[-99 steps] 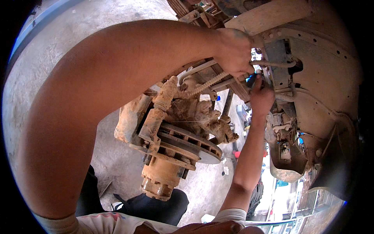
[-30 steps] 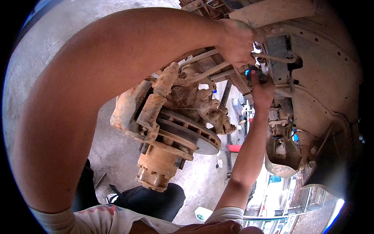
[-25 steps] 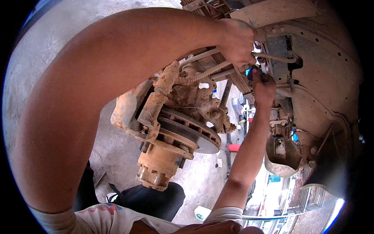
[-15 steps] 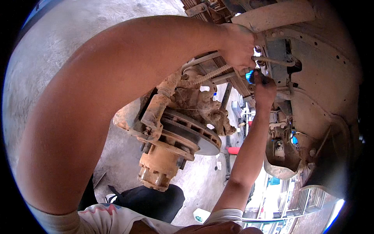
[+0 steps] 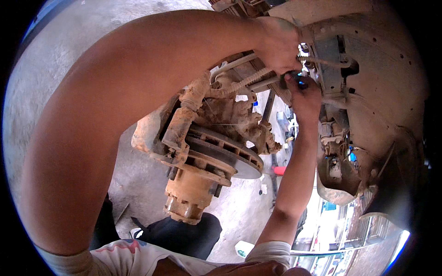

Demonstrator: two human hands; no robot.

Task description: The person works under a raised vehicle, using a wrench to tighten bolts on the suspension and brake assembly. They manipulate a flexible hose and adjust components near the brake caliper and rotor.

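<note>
The hands [image 5: 280,45] lie beyond the brake disc [image 5: 223,151], left of the wheel-arch panel [image 5: 382,87].

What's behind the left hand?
A ribbed hose leads up toward the left hand; another ribbed length shows to its right. Whether they join behind it cannot be seen: the hand covers that spot.

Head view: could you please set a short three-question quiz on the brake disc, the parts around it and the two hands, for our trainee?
1. Which part sits below and to the left of the brake disc in the picture: A, the ridged hose; B, the hub; C, the large dusty panel?
2. True or false: the left hand is resting on the brake disc.
3. Fill in: in the picture, the ____ hand is the lower of the two.

Key: 1, B. 2, false: it is above and to the right of the disc, apart from it. 3, right hand.
</note>
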